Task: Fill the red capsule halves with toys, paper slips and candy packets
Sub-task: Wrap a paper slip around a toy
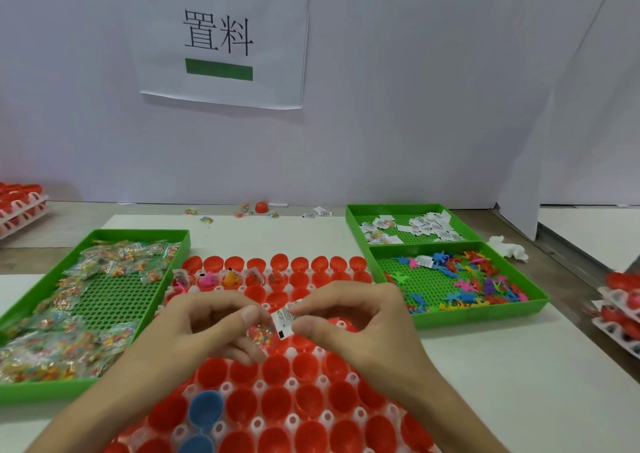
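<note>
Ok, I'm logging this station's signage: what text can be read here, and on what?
"置料": on the paper sign.
Unreadable, blurred: print on the paper slip pinched by the right hand.
No legible text: the candy packet in the left hand.
Too small: the slips in the far green tray.

Print on the paper slip [284, 321] illegibly small; capsule tray [292, 419] partly off the bottom edge.

Green trays [138, 232], three; blue capsule halves [205, 409], two; hands, two, left hand [207, 324] and right hand [363, 321], holding one paper slip [284, 319] and one candy packet [261, 335]; wall sign [221, 37], one; loose red capsule [261, 206], one
</note>
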Demonstrator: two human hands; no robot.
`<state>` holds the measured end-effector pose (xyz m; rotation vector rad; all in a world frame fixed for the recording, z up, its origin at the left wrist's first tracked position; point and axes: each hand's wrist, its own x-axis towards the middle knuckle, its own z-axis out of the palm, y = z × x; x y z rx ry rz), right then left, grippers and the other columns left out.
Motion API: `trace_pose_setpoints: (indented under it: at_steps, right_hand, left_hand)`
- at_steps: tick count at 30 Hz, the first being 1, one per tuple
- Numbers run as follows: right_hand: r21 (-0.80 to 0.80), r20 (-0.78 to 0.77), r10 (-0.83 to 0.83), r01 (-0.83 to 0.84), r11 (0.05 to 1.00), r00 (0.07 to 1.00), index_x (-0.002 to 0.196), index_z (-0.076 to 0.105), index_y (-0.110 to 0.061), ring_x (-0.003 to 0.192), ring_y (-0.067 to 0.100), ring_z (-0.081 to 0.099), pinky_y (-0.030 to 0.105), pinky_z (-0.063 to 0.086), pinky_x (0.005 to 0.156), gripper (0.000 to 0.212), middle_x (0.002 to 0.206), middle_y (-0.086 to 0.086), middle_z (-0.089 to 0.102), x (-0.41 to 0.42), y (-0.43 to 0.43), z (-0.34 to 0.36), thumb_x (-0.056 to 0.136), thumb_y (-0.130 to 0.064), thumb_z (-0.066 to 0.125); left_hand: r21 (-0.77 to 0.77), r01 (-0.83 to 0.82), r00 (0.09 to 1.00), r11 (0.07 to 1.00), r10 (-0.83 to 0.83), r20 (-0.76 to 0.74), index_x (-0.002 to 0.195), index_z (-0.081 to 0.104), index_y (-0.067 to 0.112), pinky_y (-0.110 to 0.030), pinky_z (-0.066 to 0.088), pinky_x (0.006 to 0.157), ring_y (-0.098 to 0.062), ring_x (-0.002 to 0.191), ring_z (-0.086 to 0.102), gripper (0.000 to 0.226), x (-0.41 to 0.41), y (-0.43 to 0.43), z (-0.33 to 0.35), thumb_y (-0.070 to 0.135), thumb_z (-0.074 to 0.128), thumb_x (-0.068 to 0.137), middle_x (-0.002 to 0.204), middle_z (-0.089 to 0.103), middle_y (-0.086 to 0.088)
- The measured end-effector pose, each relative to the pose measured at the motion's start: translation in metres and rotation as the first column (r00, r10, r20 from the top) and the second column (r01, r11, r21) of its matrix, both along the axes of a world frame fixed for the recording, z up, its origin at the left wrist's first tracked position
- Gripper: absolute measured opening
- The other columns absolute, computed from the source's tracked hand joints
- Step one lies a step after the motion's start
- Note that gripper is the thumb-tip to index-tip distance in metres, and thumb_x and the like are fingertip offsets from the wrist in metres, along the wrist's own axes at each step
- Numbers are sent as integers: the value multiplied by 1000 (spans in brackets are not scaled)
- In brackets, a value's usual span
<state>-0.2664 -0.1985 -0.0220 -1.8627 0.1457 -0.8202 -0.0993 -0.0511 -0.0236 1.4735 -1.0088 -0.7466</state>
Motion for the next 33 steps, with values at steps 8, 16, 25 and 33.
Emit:
trace_pose_setpoints:
  at_steps: [8, 16, 25, 33]
  right_hand:
    - [20, -59, -37, 38, 999, 998, 91, 76, -28, 79, 16, 74, 27, 59, 73, 20, 84, -4, 76, 8, 7, -10, 79, -14, 83]
    - [-42, -156, 38, -45, 998, 987, 95, 74, -31, 73, 13, 68, 19, 51, 69, 15, 78, -8, 70, 7, 9, -12, 83, -25, 80]
    - [-61, -191, 51, -64, 996, 980, 95, 72, -30, 68, 10, 66, 16, 48, 67, 16, 73, -7, 69, 5, 5, -12, 83, -22, 80]
    - [-84, -76, -346, 340, 937, 935, 89, 77, -27, 72, 9, 70, 20, 54, 70, 21, 77, -6, 74, -16, -55, 6, 91, -8, 69]
  left_hand:
    - [7, 86, 992, 996, -87, 95, 90, 80, 24, -24, 60, 69, -24, 75, 76, 17, -4, 0, 2, 28, 79, 73, 86, 78, -9]
    - [-44, 39, 993, 998, -34, 110, 85, 77, 23, -26, 61, 67, -29, 74, 76, 10, -2, 2, 0, 20, 76, 75, 85, 77, -11]
    - [-33, 138, 988, 990, -135, 80, 89, 75, 19, -29, 62, 71, -31, 79, 76, 15, -2, 5, 4, 6, 68, 85, 91, 76, -15]
    - [-50, -15, 996, 999, 20, 90, 81, 82, 15, -24, 61, 66, -30, 74, 77, 38, 1, 4, 2, -16, 61, 86, 84, 77, -13]
